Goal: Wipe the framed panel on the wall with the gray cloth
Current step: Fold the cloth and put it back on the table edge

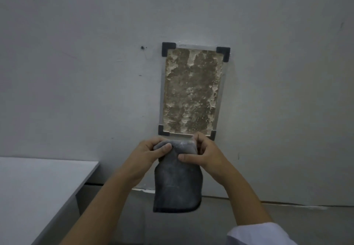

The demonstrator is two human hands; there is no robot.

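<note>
A tall framed panel hangs on the pale wall, with black corner brackets and a mottled brown surface covered in pale, crusty patches. Just below its bottom edge I hold the gray cloth by its top hem, and the rest hangs down folded. My left hand pinches the cloth's upper left corner. My right hand grips the upper right, its knuckles overlapping the panel's lower right bracket. The cloth's top fold shows some pale dust.
A white table stands at the lower left, its right edge close to my left forearm. A small dark hole marks the wall left of the panel. The wall meets the floor along a seam behind the cloth.
</note>
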